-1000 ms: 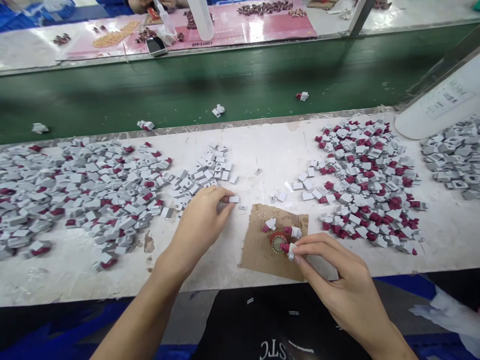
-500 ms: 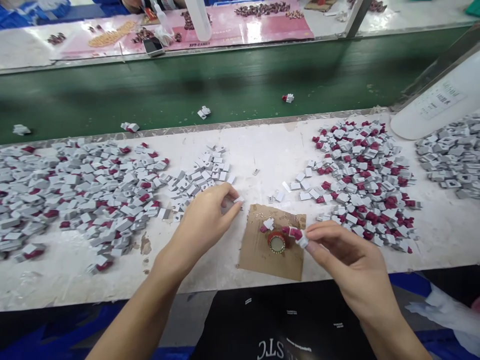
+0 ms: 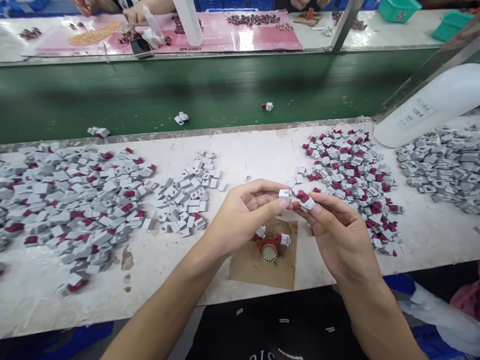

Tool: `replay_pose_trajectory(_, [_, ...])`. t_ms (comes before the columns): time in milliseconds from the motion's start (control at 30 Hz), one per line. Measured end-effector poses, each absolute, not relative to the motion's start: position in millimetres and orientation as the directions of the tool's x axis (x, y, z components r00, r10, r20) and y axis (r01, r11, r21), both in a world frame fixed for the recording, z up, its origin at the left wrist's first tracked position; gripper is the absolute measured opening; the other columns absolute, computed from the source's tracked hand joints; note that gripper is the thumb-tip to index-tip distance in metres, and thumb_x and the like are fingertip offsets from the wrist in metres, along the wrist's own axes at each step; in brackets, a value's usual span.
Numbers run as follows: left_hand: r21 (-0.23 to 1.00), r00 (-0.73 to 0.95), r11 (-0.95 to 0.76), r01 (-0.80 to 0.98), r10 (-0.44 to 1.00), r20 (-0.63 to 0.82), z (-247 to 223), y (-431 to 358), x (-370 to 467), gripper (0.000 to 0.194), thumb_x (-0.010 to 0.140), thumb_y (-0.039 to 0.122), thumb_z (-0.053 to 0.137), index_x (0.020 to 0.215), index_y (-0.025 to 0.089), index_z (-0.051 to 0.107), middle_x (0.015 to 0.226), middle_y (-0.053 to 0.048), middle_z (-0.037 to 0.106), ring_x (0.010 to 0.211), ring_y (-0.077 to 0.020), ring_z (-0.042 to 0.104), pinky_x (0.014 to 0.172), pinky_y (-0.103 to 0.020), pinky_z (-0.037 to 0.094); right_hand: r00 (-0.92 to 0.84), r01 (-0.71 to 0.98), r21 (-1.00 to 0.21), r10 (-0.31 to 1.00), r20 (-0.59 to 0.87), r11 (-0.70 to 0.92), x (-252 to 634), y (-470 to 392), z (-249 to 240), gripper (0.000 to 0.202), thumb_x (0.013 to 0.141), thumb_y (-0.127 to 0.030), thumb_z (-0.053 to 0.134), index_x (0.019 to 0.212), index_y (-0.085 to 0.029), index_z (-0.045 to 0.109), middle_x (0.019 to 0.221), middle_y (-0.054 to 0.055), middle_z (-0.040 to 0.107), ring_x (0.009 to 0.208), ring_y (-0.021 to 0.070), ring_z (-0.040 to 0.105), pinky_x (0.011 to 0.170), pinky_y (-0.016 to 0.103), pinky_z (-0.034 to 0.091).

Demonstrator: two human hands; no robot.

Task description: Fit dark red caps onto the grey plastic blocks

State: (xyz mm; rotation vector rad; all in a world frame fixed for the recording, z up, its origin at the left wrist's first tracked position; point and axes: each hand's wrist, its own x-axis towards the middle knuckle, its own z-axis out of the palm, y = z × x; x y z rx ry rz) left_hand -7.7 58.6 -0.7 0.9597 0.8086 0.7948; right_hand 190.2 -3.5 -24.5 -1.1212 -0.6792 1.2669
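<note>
My left hand pinches a small light-grey plastic block between thumb and fingers. Close beside it, my right hand is closed on a grey-and-maroon plastic piece. The two pieces are held near each other above the cardboard; whether they touch I cannot tell. On the brown cardboard below lies a red-rimmed bottle cap. Two more grey-and-maroon pieces lie by the cap, one at its right and one partly behind my left hand.
Grey and maroon pieces are heaped at left and right. Plain grey blocks lie between. A white bottle leans at the right. Beyond the table runs a green belt carrying several pieces. Co-workers' hands show across it.
My left hand has moved right with a grey block, up to my right hand. My right hand has risen slightly; one grey-and-maroon piece now lies by the cap. The camera view has shifted.
</note>
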Motion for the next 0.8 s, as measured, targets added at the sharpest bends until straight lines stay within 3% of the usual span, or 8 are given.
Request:
replay_pose_trajectory(200, [0.904,0.477,0.387,-0.180,0.838,-0.264,-1,56,-6,0.036,0.091,0.035,0.098,0.119,0.017,0.084,0.115,-0.012,0.089,0.107,-0.0277,0.086,0.090,-0.037,0.073,0.235,-0.336,-0.939,0.960,-0.153,-0.067,188,-1,-24,0.017,0.089,-0.040,0.101,0.103,-0.033,0.095,0.108,0.001,0.089,0.104,0.0197,0.083,0.097,0.032,0.069])
replay_pose_trajectory(333, [0.911,0.479,0.384,-0.147,0.834,-0.274,-1,56,-6,0.031,0.096,0.035,0.092,0.120,0.019,0.083,0.117,-0.012,0.088,0.110,-0.0301,0.086,0.095,-0.042,0.073,0.192,-0.269,-0.961,0.975,-0.112,-0.058,189,0,-22,0.010,0.095,-0.036,0.096,0.104,-0.036,0.095,0.106,0.002,0.087,0.103,0.0206,0.082,0.091,0.032,0.070])
replay_pose_trajectory(500, [0.967,0.479,0.254,-0.031,0.853,-0.209,1,53,-7,0.017,0.098,0.031,0.087,0.111,0.021,0.083,0.114,-0.010,0.088,0.106,-0.0289,0.086,0.095,-0.043,0.073,0.059,-0.087,-0.995,0.997,-0.057,-0.052,197,3,-14,0.012,0.100,-0.028,0.089,0.106,-0.035,0.095,0.104,0.004,0.086,0.098,0.0225,0.082,0.082,0.035,0.071])
replay_pose_trajectory(633, [0.979,0.496,0.202,0.027,0.848,-0.188,4,62,-17,0.014,0.100,0.032,0.084,0.110,0.021,0.082,0.110,-0.009,0.087,0.103,-0.0278,0.085,0.090,-0.041,0.071,-0.040,-0.062,-0.995,0.996,-0.077,-0.079,202,19,-5,0.007,0.096,-0.032,0.091,0.103,-0.031,0.094,0.102,0.006,0.087,0.094,0.0236,0.084,0.079,0.036,0.072])
replay_pose_trajectory(733, [0.983,0.479,0.117,0.145,0.861,-0.173,3,89,-31,0.019,0.101,0.033,0.083,0.114,0.020,0.080,0.112,-0.010,0.085,0.100,-0.0263,0.083,0.089,-0.042,0.069,-0.136,0.133,-0.988,0.986,-0.091,-0.073,196,60,0,0.017,0.098,-0.038,0.088,0.111,-0.029,0.093,0.107,0.008,0.088,0.097,0.0266,0.084,0.085,0.043,0.072])
replay_pose_trajectory(800, [0.968,0.371,0.031,0.247,0.920,-0.124,-1,117,-41,0.021,0.100,0.028,0.081,0.119,0.019,0.079,0.115,-0.010,0.084,0.103,-0.0257,0.081,0.095,-0.043,0.067,-0.130,0.355,-0.934,0.991,-0.030,0.019,184,107,-1,0.023,0.101,-0.029,0.082,0.122,-0.027,0.090,0.117,0.010,0.088,0.103,0.0287,0.083,0.093,0.050,0.071])
